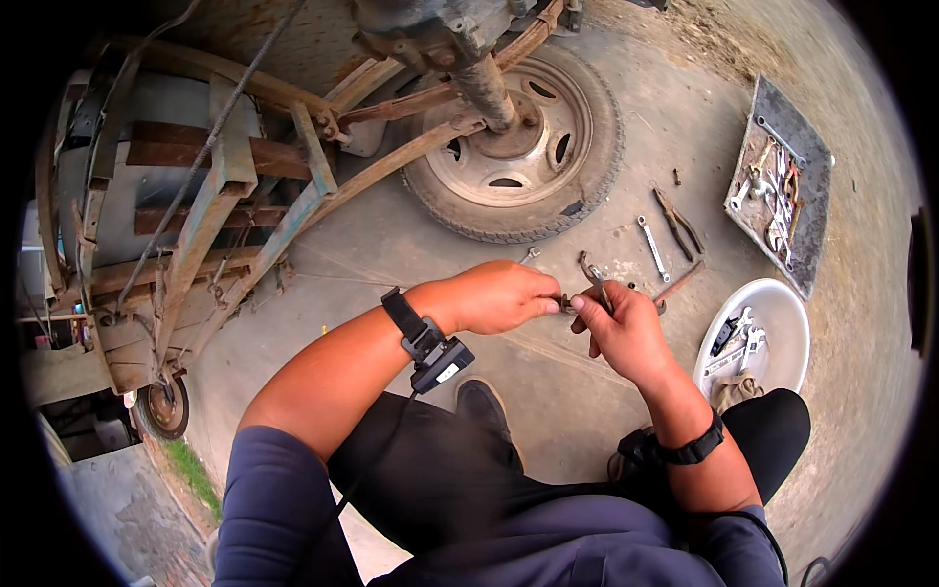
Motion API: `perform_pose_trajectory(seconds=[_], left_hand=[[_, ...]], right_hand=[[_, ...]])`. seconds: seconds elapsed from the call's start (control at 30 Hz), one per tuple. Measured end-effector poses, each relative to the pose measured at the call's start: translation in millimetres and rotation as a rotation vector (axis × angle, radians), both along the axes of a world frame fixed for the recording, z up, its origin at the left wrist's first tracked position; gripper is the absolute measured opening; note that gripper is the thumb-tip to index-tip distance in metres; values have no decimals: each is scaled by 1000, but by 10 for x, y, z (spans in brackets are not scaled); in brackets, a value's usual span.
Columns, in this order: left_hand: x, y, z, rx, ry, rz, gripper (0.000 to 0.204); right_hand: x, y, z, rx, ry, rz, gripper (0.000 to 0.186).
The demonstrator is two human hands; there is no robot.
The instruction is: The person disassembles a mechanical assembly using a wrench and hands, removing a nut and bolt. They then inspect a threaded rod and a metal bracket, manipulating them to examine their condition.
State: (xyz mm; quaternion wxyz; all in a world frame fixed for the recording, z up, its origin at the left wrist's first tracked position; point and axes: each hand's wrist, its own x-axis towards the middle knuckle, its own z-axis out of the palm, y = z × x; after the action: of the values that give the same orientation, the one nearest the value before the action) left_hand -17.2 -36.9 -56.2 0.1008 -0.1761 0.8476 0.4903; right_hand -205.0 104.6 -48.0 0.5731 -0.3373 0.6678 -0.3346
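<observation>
My left hand (504,296) reaches across from the left, thumb and fingertips pinched on a small dark metal piece (565,304), too small to name for sure. Close beside it, my right hand (626,328) is closed round a slim metal tool (593,274) with a curved, brownish head pointing up and away. The two hands nearly meet above the concrete floor. Just beyond them lie a combination wrench (652,248), a pair of pliers (678,222) and a tool with a reddish-brown handle (681,282). Its far side is partly hidden by my right hand.
A wheel with a worn tyre (608,147) lies ahead, joined to a rusty axle (486,93). A rusty metal frame (230,161) fills the left. To the right are a grey metal tray (815,210) of tools and a white basin (802,333) holding wrenches and a cloth.
</observation>
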Motion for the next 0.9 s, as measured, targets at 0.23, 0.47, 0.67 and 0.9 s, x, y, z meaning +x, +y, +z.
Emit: perform_pose_trajectory(seconds=[0.23,0.47,0.67,0.9], left_hand=[[-14,6,38,-4,-13,8,22],[2,7,20,13,-22,-4,23],[8,9,-1,-4,-18,-2,23],[-11,-1,34,-18,-42,-15,23]], right_hand=[[-2,42,-71,-374,156,69,17],[9,14,4,-52,-5,16,23],[-12,37,-104,-436,233,124,25],[-23,0,-17,27,-100,-1,21]])
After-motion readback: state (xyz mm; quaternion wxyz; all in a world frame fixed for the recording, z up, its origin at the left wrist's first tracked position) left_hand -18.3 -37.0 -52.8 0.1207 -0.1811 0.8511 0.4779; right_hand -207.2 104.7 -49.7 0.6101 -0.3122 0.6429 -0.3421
